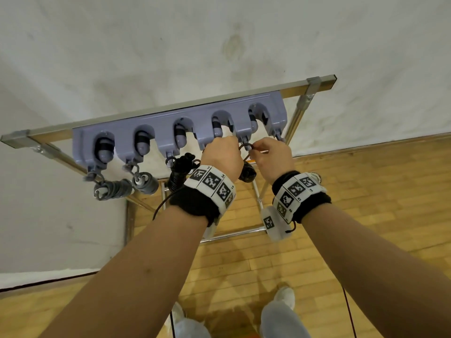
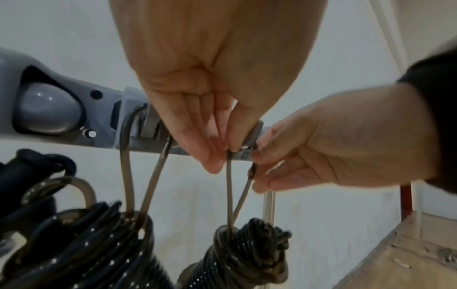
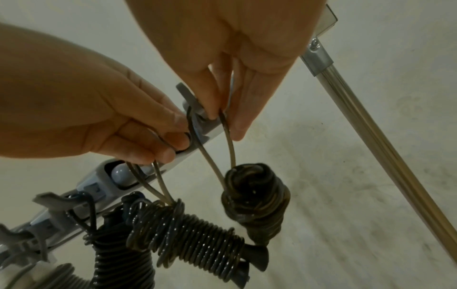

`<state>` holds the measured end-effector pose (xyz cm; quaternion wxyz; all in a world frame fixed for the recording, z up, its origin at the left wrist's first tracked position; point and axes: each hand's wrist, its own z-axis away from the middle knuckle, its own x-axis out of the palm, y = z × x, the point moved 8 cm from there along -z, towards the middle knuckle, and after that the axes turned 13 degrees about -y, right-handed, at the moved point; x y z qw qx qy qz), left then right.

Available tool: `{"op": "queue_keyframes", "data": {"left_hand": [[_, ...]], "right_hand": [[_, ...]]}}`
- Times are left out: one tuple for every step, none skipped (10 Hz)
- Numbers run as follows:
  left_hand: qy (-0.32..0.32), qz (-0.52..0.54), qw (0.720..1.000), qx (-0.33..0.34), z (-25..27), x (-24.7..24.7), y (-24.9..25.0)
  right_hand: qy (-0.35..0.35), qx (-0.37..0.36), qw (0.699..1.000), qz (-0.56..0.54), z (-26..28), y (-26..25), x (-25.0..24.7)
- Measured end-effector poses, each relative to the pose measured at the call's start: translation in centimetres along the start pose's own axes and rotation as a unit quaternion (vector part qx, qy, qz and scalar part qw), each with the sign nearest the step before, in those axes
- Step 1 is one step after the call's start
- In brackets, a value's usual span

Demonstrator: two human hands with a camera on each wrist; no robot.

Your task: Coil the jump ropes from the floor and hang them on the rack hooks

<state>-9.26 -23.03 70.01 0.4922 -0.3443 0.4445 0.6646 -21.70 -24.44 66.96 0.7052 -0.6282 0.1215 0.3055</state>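
A grey rack (image 1: 170, 118) with a row of hooks is fixed to a metal frame bar (image 1: 317, 81). Both hands are at its fourth hook (image 1: 246, 145). My left hand (image 1: 229, 143) pinches one side of the loop of a dark brown coiled jump rope (image 2: 249, 250), and my right hand (image 1: 256, 149) pinches the other side. In the right wrist view the loop (image 3: 230, 144) passes around the grey hook (image 3: 195, 117), with the coil (image 3: 254, 197) hanging below it. The fingertips hide the hook's tip in the head view.
Two grey coiled ropes (image 1: 114, 189) (image 1: 146, 182) and a black one (image 1: 180, 167) hang on the left hooks; a further dark coil (image 2: 99, 244) hangs just left of my hands. The rightmost hook (image 1: 278, 136) is bare. A thin dark rope (image 1: 349, 313) trails on the wooden floor at right.
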Motion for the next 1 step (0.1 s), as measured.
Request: {"op": "queue_keyframes", "data": {"left_hand": [[0.018, 0.042, 0.998, 0.046, 1.17, -1.21, -0.03]], "right_hand": [[0.014, 0.008, 1.0, -0.022, 1.33, -0.2, -0.77]]}}
